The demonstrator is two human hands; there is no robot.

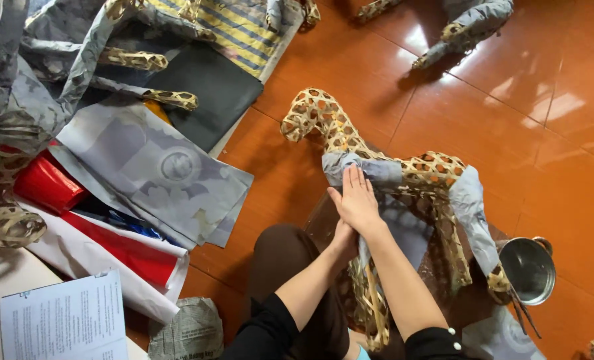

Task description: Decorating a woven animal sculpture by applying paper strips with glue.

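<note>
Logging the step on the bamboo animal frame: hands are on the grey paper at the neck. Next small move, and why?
Probably smooth the grey paper strip further down around the chest of the woven bamboo frame. The right hand lies flat on the strip, the left hand is tucked under it, and the head, neck and much of the back show bare lattice, so the paper looks only partly laid.

floor: orange tiles point(523, 87)
pot: steel, right point(527, 269)
paper: grey sheets left point(157, 170), red roll point(47, 185), printed page point(67, 320)
frames: woven bamboo point(133, 60)
</note>
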